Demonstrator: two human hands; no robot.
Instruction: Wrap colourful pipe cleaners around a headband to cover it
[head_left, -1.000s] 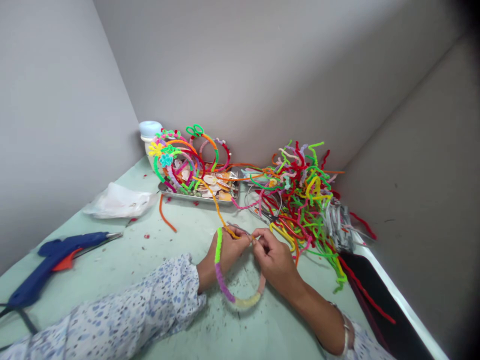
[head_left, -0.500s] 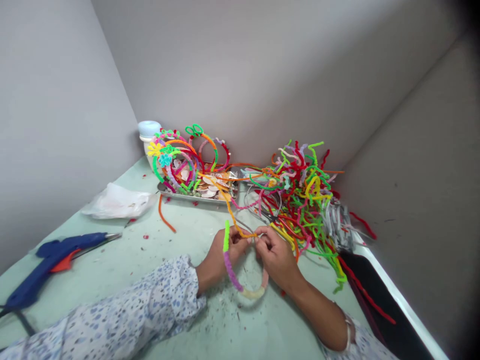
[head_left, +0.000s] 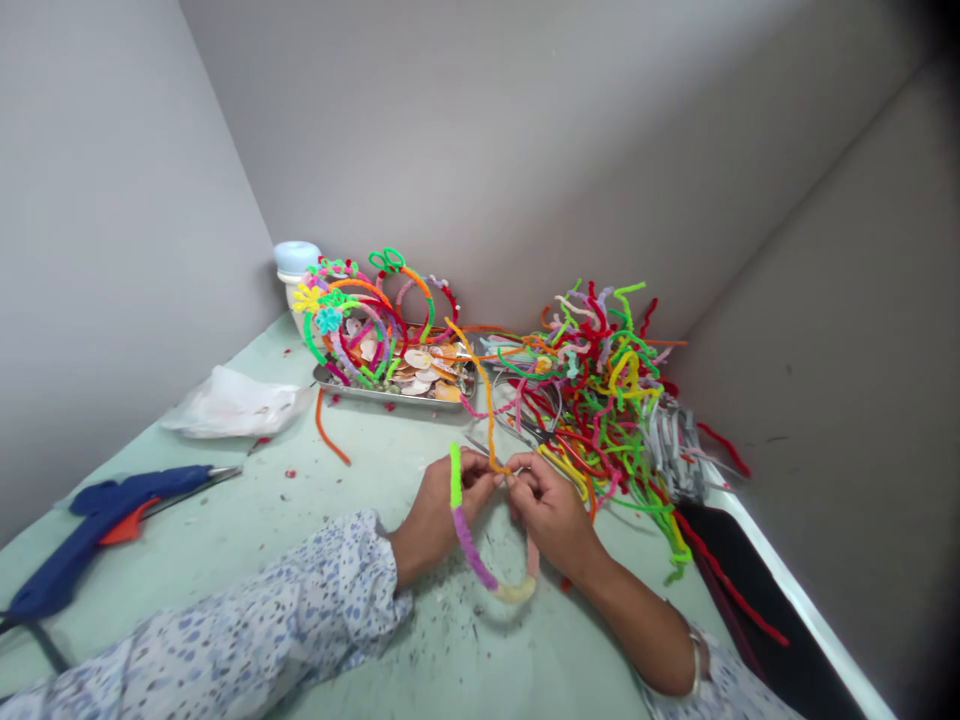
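Between my two hands an orange pipe cleaner (head_left: 489, 400) is pinched at its lower end, its long free part standing up and leaning left at the tip. My left hand (head_left: 444, 505) is closed, thumb and forefinger at the orange stem. My right hand (head_left: 551, 505) is closed too, its fingertips meeting the left ones at the same spot. A curved headband (head_left: 471, 550) wrapped in green, purple, cream and pink hangs below and between the hands. Its right end runs up behind the right hand, where the join with the orange stem is hidden.
A metal tray (head_left: 390, 396) holds shell-like pieces and several finished headbands (head_left: 360, 300). To the right lies a tangled heap of pipe cleaners (head_left: 600, 390) with scissors (head_left: 541, 433). A blue glue gun (head_left: 97, 530), a plastic bag (head_left: 236, 402) and a lidded bottle (head_left: 296, 262) are on the left.
The orange pipe cleaner's free part has swung from leaning far left to nearly upright. The headband has shifted slightly right; both hands remain at nearly the same place.
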